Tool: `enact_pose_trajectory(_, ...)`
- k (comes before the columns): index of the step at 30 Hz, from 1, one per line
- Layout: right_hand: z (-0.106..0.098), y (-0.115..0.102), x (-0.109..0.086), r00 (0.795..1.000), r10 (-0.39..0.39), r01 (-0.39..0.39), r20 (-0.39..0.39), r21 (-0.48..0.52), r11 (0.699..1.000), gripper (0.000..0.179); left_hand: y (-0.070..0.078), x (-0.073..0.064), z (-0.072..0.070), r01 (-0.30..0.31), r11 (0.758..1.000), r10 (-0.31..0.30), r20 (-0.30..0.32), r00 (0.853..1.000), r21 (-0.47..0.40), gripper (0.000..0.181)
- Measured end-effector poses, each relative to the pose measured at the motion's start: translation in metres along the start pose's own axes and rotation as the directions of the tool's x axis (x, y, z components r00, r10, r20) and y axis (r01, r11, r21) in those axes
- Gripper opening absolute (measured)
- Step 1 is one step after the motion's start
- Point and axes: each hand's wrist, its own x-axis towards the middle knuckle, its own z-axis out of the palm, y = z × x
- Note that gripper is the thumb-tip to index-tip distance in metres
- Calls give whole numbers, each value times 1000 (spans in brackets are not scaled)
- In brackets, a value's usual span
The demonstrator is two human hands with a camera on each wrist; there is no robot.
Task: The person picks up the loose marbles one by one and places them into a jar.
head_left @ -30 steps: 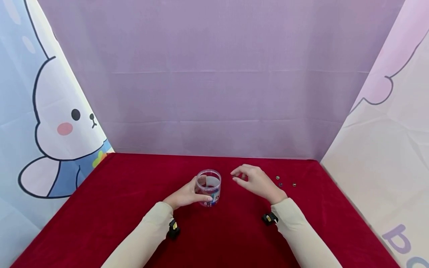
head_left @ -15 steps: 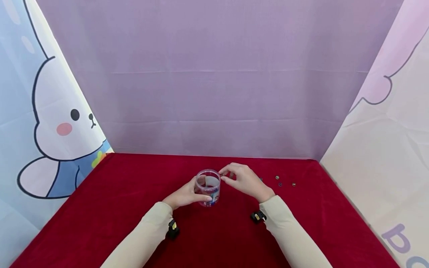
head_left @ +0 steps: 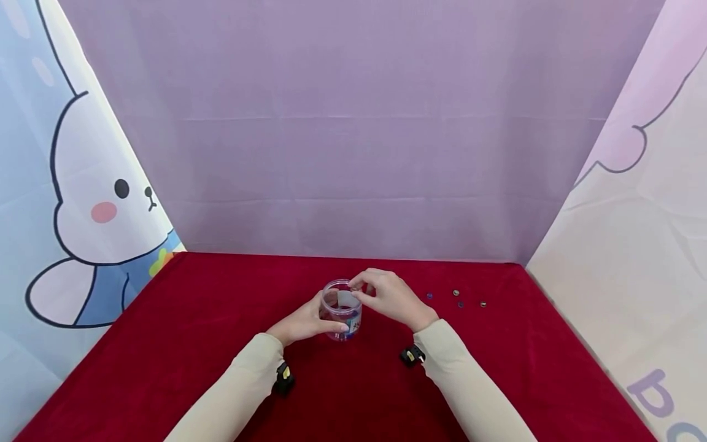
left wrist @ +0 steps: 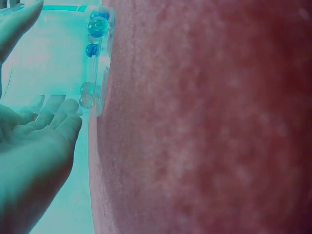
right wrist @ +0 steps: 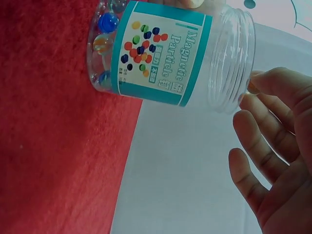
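A clear plastic jar (head_left: 355,320), without a lid, stands upright on the red cloth in the head view. My left hand (head_left: 302,323) holds it round the side, thumb in front. In the right wrist view its teal-edged label (right wrist: 163,53) reads "Magnetic Particle", and several glass marbles (right wrist: 108,22) lie on its bottom. My right hand (head_left: 389,298) is at the jar's mouth, on the right of the rim. Thumb and forefinger pinch a small marble (right wrist: 252,87), mostly covered by the fingertips. Its other fingers are spread, loosely bent.
Several loose marbles (head_left: 456,293) lie on the red cloth (head_left: 232,319) to the right of the right hand. A lilac curtain (head_left: 342,153) hangs behind the table, with printed cloths (head_left: 99,159) at both sides.
My right hand has moved left from the cloth to the jar's mouth, carrying the pinched marble. One loose marble it covered now shows. Left hand and jar stay almost still.
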Motion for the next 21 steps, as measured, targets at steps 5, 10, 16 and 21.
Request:
enact_pose_trajectory(5, 3, -1, 3, 1000, -9, 9, 5, 8, 1000, 21, 0, 1, 0, -10, 1000, 10, 13, 1000, 5, 92)
enact_pose_trajectory(10, 5, -1, 5, 1000, -10, 10, 9, 2, 1000, 21, -1, 1, 0, -7, 1000, 7, 16, 1000, -4, 91)
enact_pose_trajectory(16, 5, 0, 5, 1000, -7, 8, 12, -30, 1000, 24, -1, 1, 1, -16, 1000, 16, 12, 1000, -9, 91)
enact_pose_trajectory(21, 2, -1, 3, 1000, 1, -1, 10, -48, 999, 25, 0, 2, 1, -12, 1000, 12, 7, 1000, -3, 92)
